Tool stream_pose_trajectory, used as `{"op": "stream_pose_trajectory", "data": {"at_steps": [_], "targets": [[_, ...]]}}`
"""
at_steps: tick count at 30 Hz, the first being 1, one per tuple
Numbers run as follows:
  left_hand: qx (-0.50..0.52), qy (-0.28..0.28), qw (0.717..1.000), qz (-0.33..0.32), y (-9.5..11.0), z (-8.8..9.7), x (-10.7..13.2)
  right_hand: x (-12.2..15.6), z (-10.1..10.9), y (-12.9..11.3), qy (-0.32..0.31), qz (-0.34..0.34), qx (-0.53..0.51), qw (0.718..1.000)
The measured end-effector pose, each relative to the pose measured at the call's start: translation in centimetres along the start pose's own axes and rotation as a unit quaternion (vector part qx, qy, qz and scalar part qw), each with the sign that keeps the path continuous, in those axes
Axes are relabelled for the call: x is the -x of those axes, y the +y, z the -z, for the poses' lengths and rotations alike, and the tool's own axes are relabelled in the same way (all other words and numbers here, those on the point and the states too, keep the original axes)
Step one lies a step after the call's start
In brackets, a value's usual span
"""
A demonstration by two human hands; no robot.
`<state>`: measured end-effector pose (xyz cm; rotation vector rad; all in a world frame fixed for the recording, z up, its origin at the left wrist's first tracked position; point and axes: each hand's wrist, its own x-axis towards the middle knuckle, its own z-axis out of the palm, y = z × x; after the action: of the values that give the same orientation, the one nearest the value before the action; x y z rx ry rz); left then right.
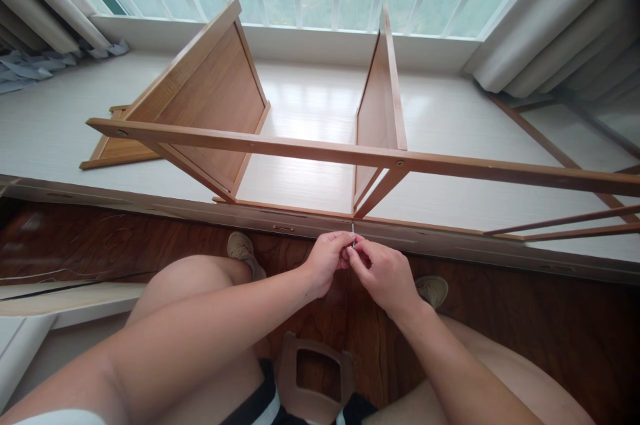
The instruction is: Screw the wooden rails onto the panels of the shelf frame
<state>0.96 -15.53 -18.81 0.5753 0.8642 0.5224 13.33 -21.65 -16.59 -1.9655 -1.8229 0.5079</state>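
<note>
A thin metal piece (353, 235) stands upright between the 2 hands, its long axis vertical. Its lower part is buried in the fingertips and its top shows just above them. The left hand (327, 261) and the right hand (383, 271) meet knuckle to knuckle around it, fingers pressed together and pinching it from either side. Neither hand is clearly the nearer, and which of the 2 bears it cannot be made out. Whether it is a screw, a pin or a small key is too small to tell.

Straight above the grip, very close or touching, runs the near rail (295, 209) of a wooden shelf frame, at the joint where the divider panel (380, 98) comes down to it. Up and to the left of the grip leans a second panel (210, 95). A long upper rail (500, 168) crosses above, cut off at the right edge. The frame lies on a white platform (450, 111) below a window. Below the grip sit the person's bare knees and a brown stool (313, 398), with 1 shoe (243, 248) off to each side.
</note>
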Motion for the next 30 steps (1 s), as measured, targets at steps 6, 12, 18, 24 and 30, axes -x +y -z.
{"op": "stream_pose_trajectory", "data": {"at_steps": [6,12,18,24,30], "targets": [[0.005,0.009,1.0,0.008,-0.1,0.2,-0.2,0.1,-0.2,-0.1,-0.022,-0.027,-0.016,0.999],[0.002,0.02,1.0,-0.006,-0.1,0.2,-0.4,0.1,-1.2,0.0,-0.037,-0.086,-0.236,0.967],[-0.011,-0.007,1.0,0.016,0.4,0.0,-0.1,0.0,-2.7,-0.3,-0.137,-0.254,-0.621,0.729],[-0.031,0.02,0.999,0.025,0.7,-0.1,0.0,0.1,-2.7,-0.2,-0.167,-0.302,-0.704,0.621],[-0.041,0.015,0.999,0.021,0.5,-0.1,0.0,0.2,-2.8,-0.5,-0.13,-0.288,-0.702,0.639]]}}
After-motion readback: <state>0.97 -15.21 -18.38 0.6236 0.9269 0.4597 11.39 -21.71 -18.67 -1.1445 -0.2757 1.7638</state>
